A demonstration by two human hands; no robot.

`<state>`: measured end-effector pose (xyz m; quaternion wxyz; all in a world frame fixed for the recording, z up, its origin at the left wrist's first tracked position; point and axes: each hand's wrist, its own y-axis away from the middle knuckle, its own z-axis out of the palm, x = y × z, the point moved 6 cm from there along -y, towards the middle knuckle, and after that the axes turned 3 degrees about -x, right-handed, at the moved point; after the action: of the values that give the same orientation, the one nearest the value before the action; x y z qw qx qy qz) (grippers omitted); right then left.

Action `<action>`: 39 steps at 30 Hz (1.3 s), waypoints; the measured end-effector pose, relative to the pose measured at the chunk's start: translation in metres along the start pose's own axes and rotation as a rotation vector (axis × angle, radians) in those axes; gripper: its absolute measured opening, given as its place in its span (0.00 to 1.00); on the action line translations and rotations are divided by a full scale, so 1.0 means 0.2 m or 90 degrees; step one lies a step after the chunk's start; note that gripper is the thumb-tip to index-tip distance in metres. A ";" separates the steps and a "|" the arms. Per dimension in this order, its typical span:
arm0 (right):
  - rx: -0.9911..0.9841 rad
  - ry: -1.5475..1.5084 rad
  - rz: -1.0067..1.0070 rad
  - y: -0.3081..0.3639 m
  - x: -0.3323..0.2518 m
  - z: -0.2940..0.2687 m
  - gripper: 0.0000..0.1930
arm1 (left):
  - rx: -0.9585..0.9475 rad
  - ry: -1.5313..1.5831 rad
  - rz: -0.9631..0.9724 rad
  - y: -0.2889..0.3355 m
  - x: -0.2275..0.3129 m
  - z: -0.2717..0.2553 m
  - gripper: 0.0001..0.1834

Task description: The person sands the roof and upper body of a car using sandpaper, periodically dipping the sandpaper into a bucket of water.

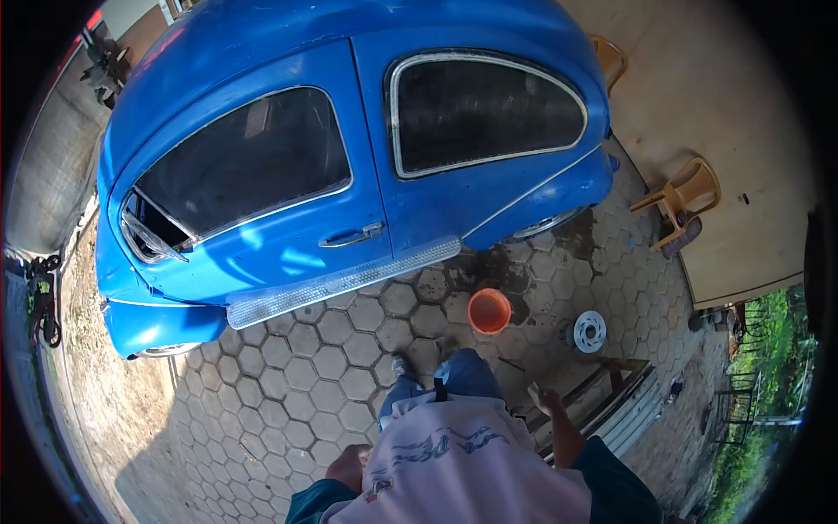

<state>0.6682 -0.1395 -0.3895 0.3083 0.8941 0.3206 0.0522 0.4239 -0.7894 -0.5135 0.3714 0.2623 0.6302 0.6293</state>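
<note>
My right hand [550, 403] is held out to my right, its fingers closed on a small pale flat piece [534, 393] whose kind I cannot make out. Down by my left hip is my left hand [356, 454]; its fingers are not clear enough to read. In front of me stands a rounded blue car [367, 205] with dark windows and a silver door handle [351, 235]. Neither hand touches it. An orange bucket [489, 311] rests on the paving between my feet and the car.
A ridged running board [345, 281] edges the car's lower side. On the hexagonal paving [301, 384], partly wet, lies a white wheel cover [590, 332]. Long boards and metal strips [624, 410] lie at my right. Brown plastic chairs [690, 196] stand near the wall.
</note>
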 end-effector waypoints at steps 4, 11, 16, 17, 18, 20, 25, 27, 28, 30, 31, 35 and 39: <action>-0.140 -0.339 0.495 0.69 0.08 0.52 0.26 | 0.085 -0.183 0.030 0.26 -0.03 -0.05 0.22; 0.256 -0.023 0.194 0.59 0.48 0.82 0.25 | 0.083 -0.476 0.141 0.39 0.54 0.56 0.25; -0.009 -0.260 0.214 -0.03 0.77 0.61 0.26 | 0.346 0.013 0.601 0.65 1.44 0.36 0.19; -0.039 -0.211 0.139 -0.19 0.58 0.39 0.26 | 0.323 0.055 0.604 0.85 1.56 0.27 0.21; -0.159 -0.447 0.187 -0.26 0.31 0.05 0.27 | 0.403 0.050 0.644 1.16 1.63 0.27 0.22; 0.030 -0.345 0.186 -0.60 0.80 -0.07 0.31 | 0.358 0.029 0.826 1.47 2.15 0.62 0.19; 0.078 -0.360 0.068 -1.06 0.31 -0.84 0.26 | 0.296 -0.010 0.749 1.27 2.22 0.93 0.17; 0.079 -0.310 -0.009 -1.19 0.10 -0.95 0.24 | 0.287 -0.071 0.635 0.87 2.14 1.05 0.17; 0.067 -0.351 -0.018 -1.25 -0.04 -0.92 0.23 | 0.324 -0.137 0.559 0.60 2.03 1.06 0.18; 0.020 -0.388 -0.077 -1.35 -0.14 -0.77 0.21 | 0.292 -0.332 0.384 0.17 1.86 1.20 0.24; -0.011 -0.389 -0.120 -1.42 -0.12 -0.63 0.21 | 0.189 -0.434 0.242 0.04 1.83 1.33 0.27; -0.046 -0.251 -0.172 -1.73 -0.08 0.02 0.22 | 0.250 -0.263 0.158 -0.07 1.84 1.66 0.33; -0.223 -0.145 -0.146 -2.13 -0.20 0.68 0.18 | 0.362 -0.221 0.260 -0.15 1.87 1.87 0.36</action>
<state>0.4462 0.0226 -0.7437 0.4970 0.7847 0.3692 -0.0296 0.5063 -0.2688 -0.5688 0.2523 0.5774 0.6419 0.4369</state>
